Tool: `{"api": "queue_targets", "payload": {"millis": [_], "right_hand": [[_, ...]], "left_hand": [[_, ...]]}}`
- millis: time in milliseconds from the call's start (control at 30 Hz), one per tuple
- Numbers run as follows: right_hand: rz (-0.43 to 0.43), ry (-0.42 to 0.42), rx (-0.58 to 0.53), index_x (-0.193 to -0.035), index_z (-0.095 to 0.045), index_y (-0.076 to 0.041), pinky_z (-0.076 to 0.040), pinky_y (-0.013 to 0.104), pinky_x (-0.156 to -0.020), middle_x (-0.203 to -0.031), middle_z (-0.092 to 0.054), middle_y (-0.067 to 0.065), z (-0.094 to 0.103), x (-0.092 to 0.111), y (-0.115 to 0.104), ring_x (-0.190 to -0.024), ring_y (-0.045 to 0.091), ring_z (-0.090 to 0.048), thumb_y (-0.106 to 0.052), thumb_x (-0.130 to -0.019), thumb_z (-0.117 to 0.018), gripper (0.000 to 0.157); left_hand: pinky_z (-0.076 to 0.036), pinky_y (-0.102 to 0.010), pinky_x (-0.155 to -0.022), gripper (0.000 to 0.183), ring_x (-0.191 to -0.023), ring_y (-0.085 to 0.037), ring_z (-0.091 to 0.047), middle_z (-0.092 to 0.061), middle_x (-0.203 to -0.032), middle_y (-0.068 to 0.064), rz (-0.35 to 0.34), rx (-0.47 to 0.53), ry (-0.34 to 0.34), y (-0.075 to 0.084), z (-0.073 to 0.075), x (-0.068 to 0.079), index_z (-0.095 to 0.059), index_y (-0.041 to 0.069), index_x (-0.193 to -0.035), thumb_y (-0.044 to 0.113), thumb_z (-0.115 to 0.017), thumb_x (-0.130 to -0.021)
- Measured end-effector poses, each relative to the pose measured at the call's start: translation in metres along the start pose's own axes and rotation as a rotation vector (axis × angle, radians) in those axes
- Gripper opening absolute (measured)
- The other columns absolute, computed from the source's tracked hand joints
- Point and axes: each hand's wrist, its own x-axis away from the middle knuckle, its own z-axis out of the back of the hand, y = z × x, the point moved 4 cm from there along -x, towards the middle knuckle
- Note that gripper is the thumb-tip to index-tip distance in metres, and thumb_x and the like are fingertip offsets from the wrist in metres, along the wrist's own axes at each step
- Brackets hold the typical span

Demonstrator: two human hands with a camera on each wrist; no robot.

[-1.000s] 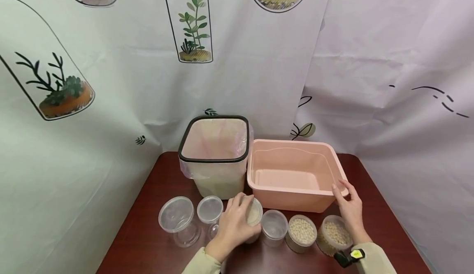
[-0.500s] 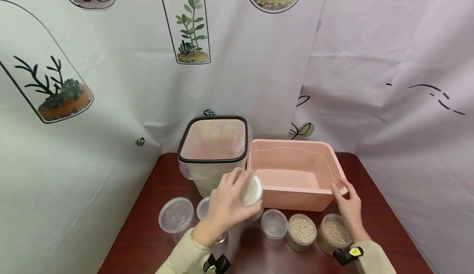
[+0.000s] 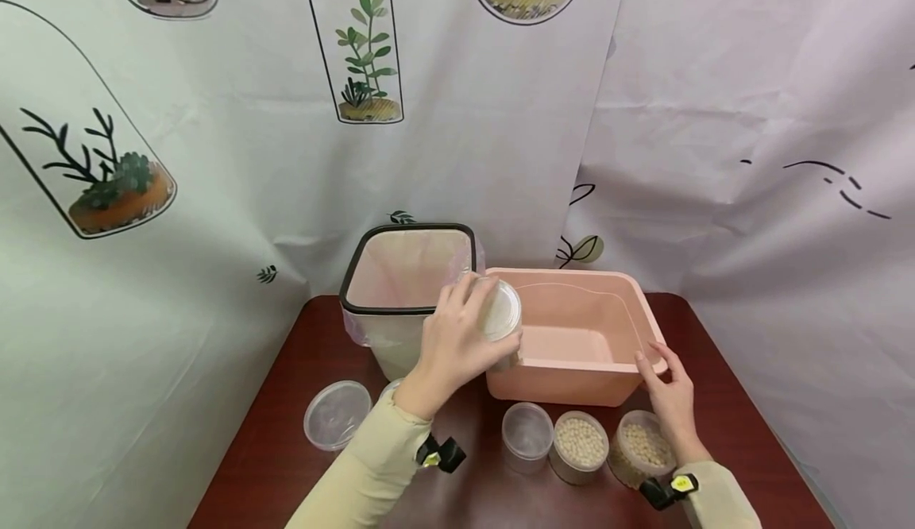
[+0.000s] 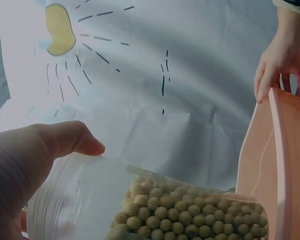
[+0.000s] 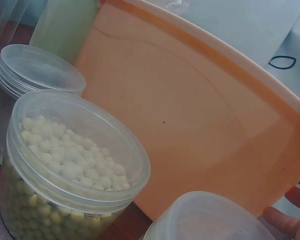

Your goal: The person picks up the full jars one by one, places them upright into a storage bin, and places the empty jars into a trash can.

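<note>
My left hand (image 3: 457, 338) grips a clear plastic jar (image 4: 190, 215) near its lidded end, with the thumb on its side in the left wrist view. Small round pale beans fill part of this jar, which is raised off the table. In the head view it overlaps the near left corner of the pink plastic basin (image 3: 572, 386). My right hand (image 3: 672, 402) holds the basin's near right rim, fingers inside and thumb toward the front. Below that hand stands a lidded jar of pale beans (image 3: 643, 445).
A white bin with a black rim (image 3: 407, 311) and a bag liner stands left of the basin. Along the table's front are another bean jar (image 3: 581, 443), a see-through jar (image 3: 527, 434) and a wide clear container (image 3: 337, 414). My left forearm hides more containers.
My left hand has lifted the bean jar out of the row on the table, up and forward to the basin's left end. My right hand stays on the rim.
</note>
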Motion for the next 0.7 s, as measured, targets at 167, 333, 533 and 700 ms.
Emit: {"api": "queue_targets", "payload": {"millis": [167, 333, 533, 700], "right_hand": [[0.012, -0.006, -0.011, -0.138, -0.043, -0.014, -0.046, 0.01, -0.064, -0.145, -0.033, 0.009, 0.0, -0.001, 0.0, -0.127, 0.032, -0.035, -0.039, -0.088, -0.061, 0.058], [0.051, 0.005, -0.011, -0.137, -0.045, -0.021, -0.047, 0.011, -0.064, -0.145, -0.033, 0.006, -0.001, -0.013, 0.021, -0.127, 0.033, -0.035, -0.043, -0.088, -0.061, 0.056], [0.08, 0.035, 0.016, -0.134, -0.047, -0.035, -0.048, 0.013, -0.066, -0.144, -0.035, -0.004, -0.002, -0.028, 0.054, -0.127, 0.028, -0.036, -0.047, -0.086, -0.061, 0.051], [0.075, 0.01, 0.003, -0.137, -0.046, -0.023, -0.044, 0.009, -0.063, -0.145, -0.034, 0.007, -0.001, -0.015, 0.029, -0.129, 0.033, -0.032, -0.04, -0.089, -0.06, 0.053]], "left_hand": [[-0.05, -0.038, -0.051, 0.062, -0.095, -0.023, -0.053, -0.056, -0.113, -0.005, 0.021, 0.016, -0.009, -0.003, -0.022, -0.012, -0.061, 0.015, -0.115, 0.043, -0.074, -0.061], [-0.051, -0.039, -0.057, 0.063, -0.093, -0.024, -0.052, -0.055, -0.111, -0.005, 0.002, -0.014, -0.016, -0.009, -0.045, -0.021, -0.061, 0.014, -0.115, 0.045, -0.075, -0.062], [-0.051, -0.038, -0.06, 0.064, -0.096, -0.026, -0.053, -0.055, -0.113, -0.007, 0.013, -0.037, -0.072, -0.015, -0.071, -0.022, -0.06, 0.012, -0.117, 0.045, -0.074, -0.064], [-0.052, -0.038, -0.055, 0.062, -0.105, -0.027, -0.051, -0.054, -0.116, -0.008, 0.052, -0.071, -0.137, -0.022, -0.096, -0.016, -0.059, 0.013, -0.116, 0.048, -0.071, -0.066]]}}
